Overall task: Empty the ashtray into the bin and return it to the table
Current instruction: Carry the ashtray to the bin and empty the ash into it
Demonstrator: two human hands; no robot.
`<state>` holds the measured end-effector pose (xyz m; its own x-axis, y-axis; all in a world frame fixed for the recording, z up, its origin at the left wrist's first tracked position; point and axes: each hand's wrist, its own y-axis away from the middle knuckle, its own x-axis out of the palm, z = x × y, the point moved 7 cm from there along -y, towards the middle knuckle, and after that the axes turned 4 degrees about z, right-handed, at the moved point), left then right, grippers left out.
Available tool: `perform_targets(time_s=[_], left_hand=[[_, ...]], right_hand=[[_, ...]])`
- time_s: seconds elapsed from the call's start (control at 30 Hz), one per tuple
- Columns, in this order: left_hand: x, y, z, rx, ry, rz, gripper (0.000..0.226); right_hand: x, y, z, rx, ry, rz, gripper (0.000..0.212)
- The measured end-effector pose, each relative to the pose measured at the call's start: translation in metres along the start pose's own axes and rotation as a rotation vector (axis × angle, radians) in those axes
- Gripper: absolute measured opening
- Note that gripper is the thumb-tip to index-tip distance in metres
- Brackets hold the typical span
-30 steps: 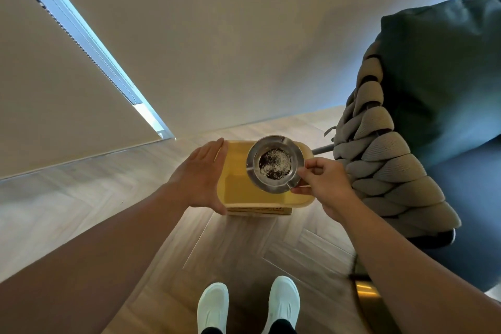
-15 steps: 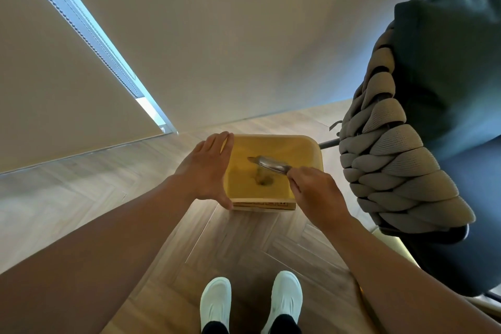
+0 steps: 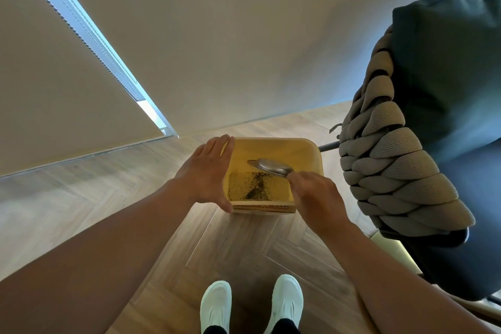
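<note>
Tipping is the step in hand in the head view: the right hand (image 3: pixel 315 196) pinches the ashtray (image 3: pixel 272 167) by its near rim and holds it turned almost on edge over the bin (image 3: pixel 314 154), its metal underside showing. A second ago the ashtray sat level above the bin with dark ash heaped in its bowl; half a second ago it was already tilted and only a small blurred clump showed below. Now a wide scatter of ash (image 3: pixel 254 188) lies across the bin's yellow floor, at about 7 o'clock from the ashtray. The bowl's inside faces away, so whether any ash clings there cannot be told.

The left hand (image 3: pixel 208 171) is spread flat, fingers together, pressed along the bin's left wall at 9 o'clock from the ashtray, where it was a second ago, steadying it.

By my judgement the emptying is nearly or fully done. What remains is to right the ashtray and carry it back to the table, which is not in view. A chair (image 3: pixel 401 171) stands at 3 o'clock, close to the bin.
</note>
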<state>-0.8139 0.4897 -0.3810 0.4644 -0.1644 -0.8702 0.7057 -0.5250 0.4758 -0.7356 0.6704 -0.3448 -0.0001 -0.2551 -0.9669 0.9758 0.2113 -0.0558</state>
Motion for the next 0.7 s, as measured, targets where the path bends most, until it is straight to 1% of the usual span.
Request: perform_targets(time_s=[0.07, 0.17, 0.27, 0.33, 0.47, 0.6, 0.63, 0.7], left_hand=[[0.0, 0.0, 0.0, -0.001, 0.008, 0.003, 0.155], [0.0, 0.001, 0.001, -0.003, 0.011, 0.004, 0.155], [0.001, 0.001, 0.001, 0.0, 0.007, 0.003, 0.154], [0.001, 0.0, 0.001, 0.002, 0.002, 0.004, 0.154], [0.002, 0.0, 0.001, 0.002, 0.018, 0.014, 0.153], [0.004, 0.001, 0.0, 0.005, 0.028, 0.028, 0.151], [0.004, 0.002, 0.0, 0.004, 0.028, 0.03, 0.151], [0.003, 0.002, 0.0, 0.001, 0.038, 0.032, 0.149]], right_hand=[[-0.003, 0.0, -0.003, 0.026, -0.023, -0.023, 0.024], [-0.007, 0.001, 0.001, 0.012, -0.033, -0.038, 0.019], [-0.003, 0.0, -0.004, 0.097, -0.109, -0.031, 0.01], [0.001, 0.0, -0.016, 0.247, -0.205, -0.025, 0.004], [0.013, 0.002, -0.045, 0.566, -0.478, -0.015, 0.007], [0.024, 0.012, -0.065, 0.941, -0.995, -0.033, 0.011], [0.024, 0.014, -0.065, 1.005, -1.097, -0.029, 0.009], [0.024, 0.016, -0.062, 1.065, -1.218, 0.004, 0.007]])
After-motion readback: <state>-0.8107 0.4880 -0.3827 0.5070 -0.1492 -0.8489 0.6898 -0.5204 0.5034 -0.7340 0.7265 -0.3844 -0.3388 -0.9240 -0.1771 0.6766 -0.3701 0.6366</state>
